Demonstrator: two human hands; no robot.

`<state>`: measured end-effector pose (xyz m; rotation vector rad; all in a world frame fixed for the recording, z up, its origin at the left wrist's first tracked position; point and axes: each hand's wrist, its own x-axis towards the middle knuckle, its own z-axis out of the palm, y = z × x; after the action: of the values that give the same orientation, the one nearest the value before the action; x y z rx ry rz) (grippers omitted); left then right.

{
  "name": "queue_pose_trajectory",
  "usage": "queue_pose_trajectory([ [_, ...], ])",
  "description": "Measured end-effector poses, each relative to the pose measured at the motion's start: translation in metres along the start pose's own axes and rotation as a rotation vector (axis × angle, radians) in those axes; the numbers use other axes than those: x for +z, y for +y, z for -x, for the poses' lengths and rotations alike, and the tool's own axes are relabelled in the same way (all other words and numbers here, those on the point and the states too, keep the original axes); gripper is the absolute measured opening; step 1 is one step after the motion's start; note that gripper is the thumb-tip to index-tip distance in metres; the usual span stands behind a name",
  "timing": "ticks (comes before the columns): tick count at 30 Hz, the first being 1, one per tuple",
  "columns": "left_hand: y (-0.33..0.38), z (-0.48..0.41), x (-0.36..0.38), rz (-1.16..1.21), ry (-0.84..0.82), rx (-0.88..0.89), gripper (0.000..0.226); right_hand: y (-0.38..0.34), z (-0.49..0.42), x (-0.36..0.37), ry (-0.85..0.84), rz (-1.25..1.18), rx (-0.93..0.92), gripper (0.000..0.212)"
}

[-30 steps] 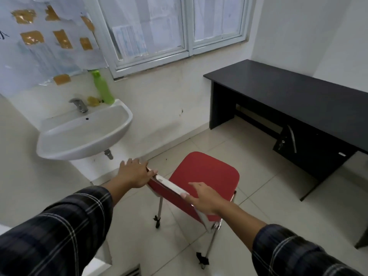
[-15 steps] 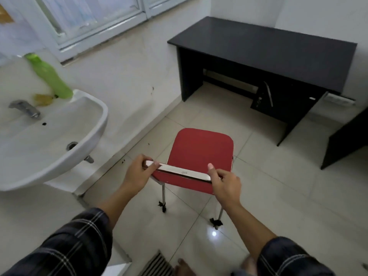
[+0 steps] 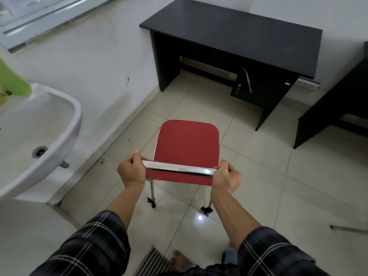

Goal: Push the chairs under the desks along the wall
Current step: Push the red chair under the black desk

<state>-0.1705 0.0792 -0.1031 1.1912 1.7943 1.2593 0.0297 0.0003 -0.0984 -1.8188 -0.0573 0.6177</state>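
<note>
A red chair (image 3: 187,144) with chrome legs stands on the tiled floor, its seat facing a black desk (image 3: 239,34) set against the far wall. My left hand (image 3: 131,170) grips the left end of the backrest's chrome top rail. My right hand (image 3: 226,177) grips the right end of the same rail. The chair sits about a tile's length short of the desk's open knee space. A drawer unit (image 3: 256,86) with a metal handle hangs under the desk's right side.
A white sink (image 3: 45,124) juts out from the left wall, with a green bottle (image 3: 12,80) on its rim. A second black desk (image 3: 336,104) stands at the right edge. A floor grate (image 3: 153,261) and my bare foot lie below me.
The chair has turned to face the desk squarely and moved closer to it. Both hands shifted to the ends of the top rail. The view tilted down and forward.
</note>
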Motion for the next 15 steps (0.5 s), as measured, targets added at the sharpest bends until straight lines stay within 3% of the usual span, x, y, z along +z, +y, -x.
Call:
queue_pose_trajectory([
  [15,0.016,-0.024,0.032,0.071,0.097,0.023,0.045,-0.017,-0.029,0.025,-0.056,-0.104,-0.114,0.046],
])
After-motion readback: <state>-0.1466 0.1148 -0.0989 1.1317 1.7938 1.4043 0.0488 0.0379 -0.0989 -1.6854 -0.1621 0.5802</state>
